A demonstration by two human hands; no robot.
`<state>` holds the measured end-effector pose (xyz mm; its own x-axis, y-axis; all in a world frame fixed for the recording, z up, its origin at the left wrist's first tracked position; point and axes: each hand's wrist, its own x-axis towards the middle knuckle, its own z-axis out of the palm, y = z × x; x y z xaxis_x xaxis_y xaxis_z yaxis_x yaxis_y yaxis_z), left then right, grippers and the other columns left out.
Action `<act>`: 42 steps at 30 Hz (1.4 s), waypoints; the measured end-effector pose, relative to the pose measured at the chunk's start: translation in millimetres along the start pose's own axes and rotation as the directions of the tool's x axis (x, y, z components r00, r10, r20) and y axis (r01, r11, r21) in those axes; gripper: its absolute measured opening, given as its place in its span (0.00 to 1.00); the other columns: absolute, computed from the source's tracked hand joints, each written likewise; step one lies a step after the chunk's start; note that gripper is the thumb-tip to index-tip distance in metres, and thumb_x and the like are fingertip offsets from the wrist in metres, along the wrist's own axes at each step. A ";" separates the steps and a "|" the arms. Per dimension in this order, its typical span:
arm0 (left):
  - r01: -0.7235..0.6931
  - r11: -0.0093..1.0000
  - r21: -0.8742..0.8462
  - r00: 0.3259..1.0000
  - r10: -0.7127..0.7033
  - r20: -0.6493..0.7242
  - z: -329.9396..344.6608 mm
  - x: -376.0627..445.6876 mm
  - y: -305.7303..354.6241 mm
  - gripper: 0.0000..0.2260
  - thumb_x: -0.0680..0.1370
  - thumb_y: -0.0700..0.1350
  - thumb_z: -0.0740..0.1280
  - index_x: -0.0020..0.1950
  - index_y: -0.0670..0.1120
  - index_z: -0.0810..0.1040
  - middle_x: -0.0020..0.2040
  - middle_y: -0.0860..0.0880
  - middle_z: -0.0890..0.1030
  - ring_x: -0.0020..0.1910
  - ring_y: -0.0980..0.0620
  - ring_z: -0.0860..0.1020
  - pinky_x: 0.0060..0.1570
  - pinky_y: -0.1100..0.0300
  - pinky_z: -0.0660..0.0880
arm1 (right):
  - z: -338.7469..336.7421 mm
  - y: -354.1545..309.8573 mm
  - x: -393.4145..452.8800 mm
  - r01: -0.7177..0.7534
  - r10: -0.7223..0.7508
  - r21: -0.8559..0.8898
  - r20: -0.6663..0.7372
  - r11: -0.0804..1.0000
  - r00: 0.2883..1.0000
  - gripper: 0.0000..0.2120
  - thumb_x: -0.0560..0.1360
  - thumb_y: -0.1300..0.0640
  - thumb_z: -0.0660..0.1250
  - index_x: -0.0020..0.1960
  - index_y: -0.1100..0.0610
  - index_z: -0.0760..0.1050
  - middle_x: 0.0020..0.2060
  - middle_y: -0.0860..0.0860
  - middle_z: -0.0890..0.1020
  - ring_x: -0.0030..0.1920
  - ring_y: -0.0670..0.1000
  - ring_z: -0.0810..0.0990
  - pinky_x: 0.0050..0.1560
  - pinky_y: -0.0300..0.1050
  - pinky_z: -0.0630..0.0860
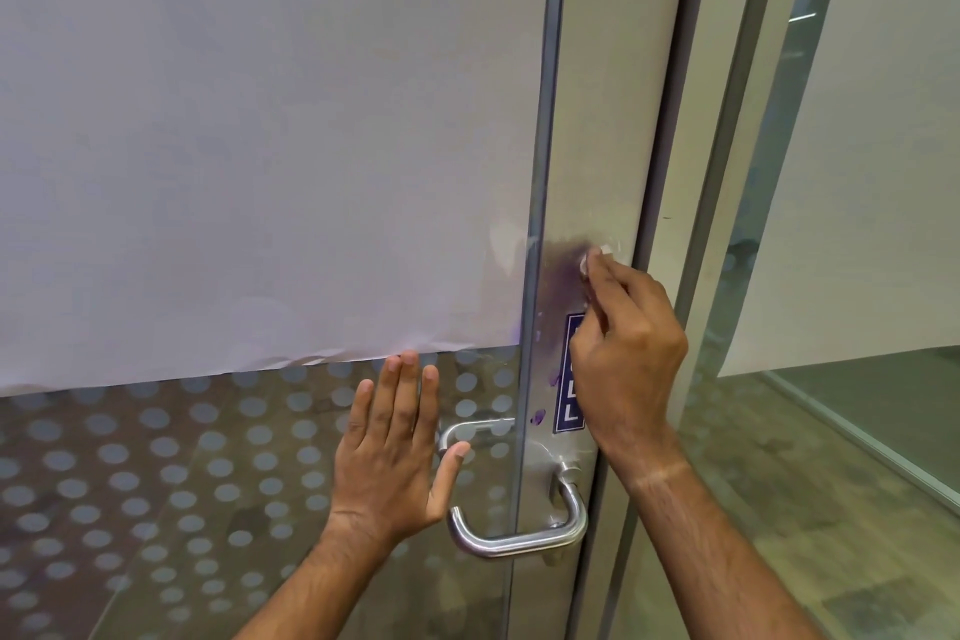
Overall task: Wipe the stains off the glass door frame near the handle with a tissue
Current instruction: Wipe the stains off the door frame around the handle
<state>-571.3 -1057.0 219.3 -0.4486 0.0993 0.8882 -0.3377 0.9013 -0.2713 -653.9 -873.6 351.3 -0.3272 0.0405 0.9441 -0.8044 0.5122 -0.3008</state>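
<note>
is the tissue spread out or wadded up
Wadded: the tissue shows only as a small white lump pinched in the right hand fingertips.

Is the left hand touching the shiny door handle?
Apart. In the head view the left hand lies flat on the dotted glass, with glass showing between its thumb and the handle.

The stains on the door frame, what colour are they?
Purple. The stains smear the door frame above the handle, clearest in the head view.

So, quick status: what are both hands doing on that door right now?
Left hand flat on the glass, steadying. Right hand pinching tissue, pressed on the purple smear on the frame. Small spots remain lower down. Handle untouched, nothing blocking.
</note>
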 end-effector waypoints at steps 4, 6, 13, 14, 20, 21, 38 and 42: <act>0.001 1.000 0.006 1.000 -0.001 -0.010 0.9 0.4 0.6 0.44 0.76 0.60 0.60 0.81 0.38 0.44 0.82 0.39 0.43 0.82 0.42 0.44 0.80 0.46 0.42 | 1.4 3.0 2.8 0.058 -0.057 0.009 -0.023 0.998 0.998 0.15 0.70 0.76 0.70 0.55 0.66 0.82 0.47 0.60 0.85 0.47 0.58 0.83 0.52 0.43 0.79; 0.001 1.000 0.007 1.000 -0.001 -0.014 1.2 0.2 0.7 0.44 0.76 0.60 0.60 0.81 0.38 0.45 0.82 0.39 0.43 0.82 0.42 0.44 0.80 0.46 0.42 | 2.2 2.1 4.5 0.082 -0.081 0.007 -0.034 0.997 0.996 0.12 0.71 0.74 0.70 0.53 0.66 0.83 0.46 0.59 0.85 0.46 0.58 0.83 0.52 0.40 0.76; 0.008 1.000 0.010 0.999 -0.007 -0.034 -0.2 1.9 1.8 0.43 0.75 0.59 0.60 0.81 0.38 0.45 0.82 0.39 0.43 0.82 0.42 0.44 0.80 0.46 0.42 | -0.5 3.8 4.0 0.193 -0.192 0.008 -0.043 0.981 0.980 0.10 0.75 0.67 0.65 0.51 0.66 0.84 0.46 0.60 0.86 0.46 0.59 0.84 0.51 0.44 0.80; 0.009 1.000 0.009 0.999 -0.009 -0.037 -0.3 2.2 2.1 0.43 0.75 0.59 0.60 0.81 0.38 0.46 0.82 0.39 0.43 0.82 0.42 0.44 0.80 0.46 0.42 | -0.6 5.1 3.3 0.207 -0.207 0.006 -0.034 0.978 0.978 0.10 0.76 0.66 0.65 0.52 0.66 0.84 0.47 0.60 0.85 0.47 0.58 0.84 0.52 0.45 0.80; 0.015 1.000 0.001 0.999 -0.014 -0.035 -0.5 1.8 1.8 0.43 0.76 0.59 0.60 0.81 0.38 0.46 0.82 0.39 0.43 0.82 0.42 0.44 0.80 0.46 0.43 | -2.1 15.3 -14.9 0.287 -0.288 0.022 0.099 0.958 0.952 0.08 0.73 0.69 0.71 0.52 0.65 0.84 0.48 0.58 0.85 0.50 0.56 0.84 0.57 0.42 0.77; 0.014 1.000 0.002 0.999 -0.014 -0.034 -0.5 1.6 1.7 0.43 0.76 0.59 0.60 0.81 0.38 0.46 0.82 0.39 0.43 0.82 0.42 0.44 0.80 0.46 0.43 | -3.1 18.3 -19.0 0.292 -0.294 0.032 0.123 0.956 0.948 0.10 0.72 0.71 0.72 0.52 0.65 0.84 0.48 0.58 0.85 0.50 0.57 0.84 0.56 0.44 0.78; 0.006 1.000 0.018 0.999 -0.006 -0.041 3.0 0.4 -0.1 0.43 0.76 0.60 0.60 0.81 0.38 0.46 0.82 0.39 0.44 0.82 0.42 0.44 0.80 0.46 0.42 | -0.4 13.9 -17.9 0.237 -0.242 0.065 0.104 0.969 0.965 0.11 0.76 0.66 0.66 0.56 0.66 0.82 0.51 0.59 0.84 0.52 0.56 0.82 0.58 0.42 0.77; 0.006 1.000 0.015 0.999 -0.005 -0.034 1.4 0.8 0.3 0.43 0.76 0.60 0.59 0.81 0.38 0.46 0.82 0.39 0.43 0.82 0.42 0.44 0.80 0.47 0.42 | 5.5 14.4 -27.2 0.237 -0.239 0.036 0.076 0.971 0.968 0.13 0.75 0.72 0.65 0.58 0.68 0.80 0.56 0.61 0.83 0.57 0.58 0.81 0.60 0.48 0.78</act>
<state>-572.9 -1057.3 219.4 -0.4188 0.1089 0.9015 -0.3528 0.8953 -0.2720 -659.2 -872.0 320.5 -0.1624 -0.1483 0.9755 -0.8765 0.4758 -0.0736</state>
